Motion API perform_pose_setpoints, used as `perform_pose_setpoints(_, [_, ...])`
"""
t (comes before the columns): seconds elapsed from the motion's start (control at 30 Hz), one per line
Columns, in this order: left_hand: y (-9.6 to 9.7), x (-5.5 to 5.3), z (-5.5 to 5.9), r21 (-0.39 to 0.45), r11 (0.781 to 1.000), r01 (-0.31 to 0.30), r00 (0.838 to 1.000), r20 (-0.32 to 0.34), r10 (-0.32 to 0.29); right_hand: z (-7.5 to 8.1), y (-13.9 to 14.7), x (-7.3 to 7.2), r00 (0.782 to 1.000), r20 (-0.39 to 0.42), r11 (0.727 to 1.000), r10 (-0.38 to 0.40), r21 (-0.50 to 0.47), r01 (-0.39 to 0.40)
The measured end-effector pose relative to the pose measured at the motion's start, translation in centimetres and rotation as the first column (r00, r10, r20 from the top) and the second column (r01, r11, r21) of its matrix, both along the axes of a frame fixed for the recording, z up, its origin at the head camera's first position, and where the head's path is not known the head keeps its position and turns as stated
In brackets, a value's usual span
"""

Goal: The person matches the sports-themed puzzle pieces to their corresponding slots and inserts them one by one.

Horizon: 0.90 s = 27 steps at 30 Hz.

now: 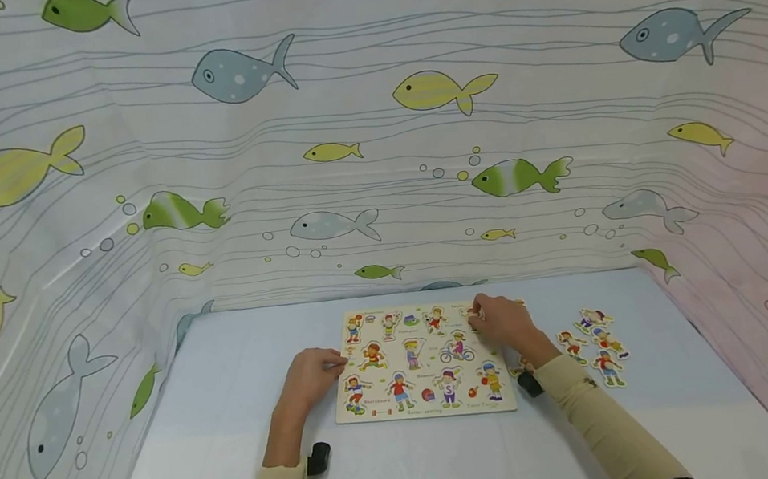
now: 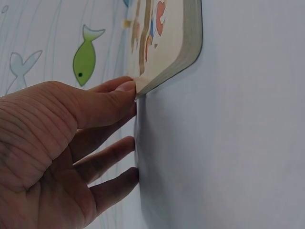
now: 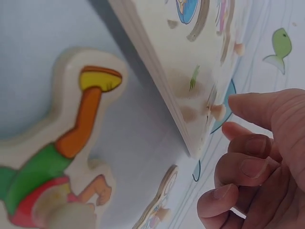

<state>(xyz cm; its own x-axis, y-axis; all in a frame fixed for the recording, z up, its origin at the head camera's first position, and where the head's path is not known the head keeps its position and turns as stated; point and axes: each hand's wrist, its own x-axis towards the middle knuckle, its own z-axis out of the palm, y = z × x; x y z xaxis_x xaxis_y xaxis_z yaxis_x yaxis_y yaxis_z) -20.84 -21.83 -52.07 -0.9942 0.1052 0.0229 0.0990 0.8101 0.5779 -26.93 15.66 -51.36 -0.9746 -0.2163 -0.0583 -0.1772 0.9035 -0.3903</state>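
A wooden knob puzzle board (image 1: 465, 412) with sports-children pieces lies flat on the table. At its left edge is my left hand (image 1: 311, 378). In the left wrist view, the thumb (image 2: 125, 87) touches the board's edge, and the other fingers extend down beside it. Over the upper right corner of the board is my right hand (image 1: 506, 326). Its thumb and index fingertips are just off a small wooden knob (image 3: 218, 112) in the right wrist view, with a gap between, while the other fingers curl loosely. The piece under that knob is mostly hidden.
Several loose puzzle pieces (image 1: 608, 368) lie right of the board, some partly behind the right forearm. One loose piece (image 3: 76, 138) in a green and red outfit is close to the right wrist camera. A fish-patterned curtain (image 1: 376, 176) surrounds the table (image 1: 414, 470).
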Motion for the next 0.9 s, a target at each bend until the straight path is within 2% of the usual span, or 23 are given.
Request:
perform_pose_setpoints(0.3, [0.0, 0.0, 0.0, -0.013, 1.000, 0.004, 1.000, -0.013, -0.004, -0.1, 0.7, 1.0, 1.000, -0.022, 1.000, -0.012, 0.000, 0.012])
perform_pose_setpoints(0.5, [0.0, 0.0, 0.0, -0.010, 1.000, 0.004, 1.000, -0.012, -0.004, 0.6, 1.2, 1.8, 1.000, -0.021, 0.999, -0.023, -0.024, 0.022])
perform_pose_setpoints(0.73, [0.0, 0.1, 0.0, 0.001, 1.000, 0.001, 1.000, -0.009, -0.001, 1.2, 2.1, 2.8, 0.997, -0.080, 0.999, -0.018, -0.048, 0.014])
perform_pose_setpoints(0.9, [-0.1, 0.0, -0.1, 0.003, 1.000, 0.006, 1.000, -0.015, -0.006, 1.4, 2.8, 3.4, 0.996, -0.087, 0.999, -0.024, -0.036, 0.021])
